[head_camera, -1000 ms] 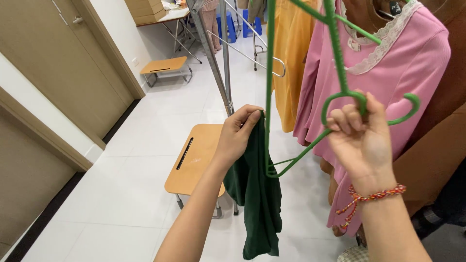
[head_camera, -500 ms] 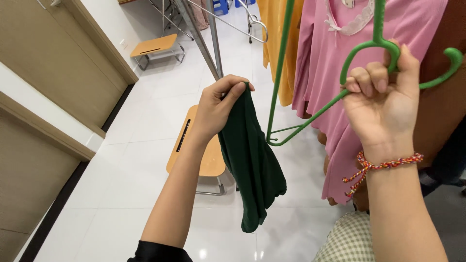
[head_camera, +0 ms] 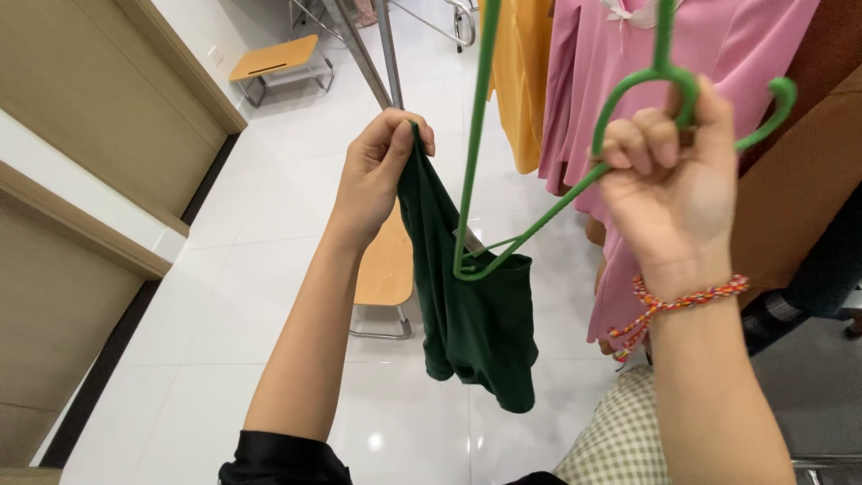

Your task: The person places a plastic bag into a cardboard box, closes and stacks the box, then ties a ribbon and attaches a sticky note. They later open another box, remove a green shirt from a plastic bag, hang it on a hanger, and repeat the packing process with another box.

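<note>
Forearms rise from the bottom of the view, hands well apart. Nearest the camera, the right hand (head_camera: pixel 669 189) is clamped on the hook of a green plastic hanger (head_camera: pixel 525 238), fingers curled through the loop. The hanger's body runs down and to the left from that fist, its corner ending between the two hands. The left hand (head_camera: pixel 382 171), a little farther out, pinches the top edge of a dark green garment (head_camera: pixel 471 314), which hangs with its long axis vertical. The hanger's lower corner touches or sits inside the cloth; I cannot tell which. Beyond the hands stand a wooden stool (head_camera: pixel 388 265), a pink dress (head_camera: pixel 691 54) and a yellow garment (head_camera: pixel 525 81) on the rack.
</note>
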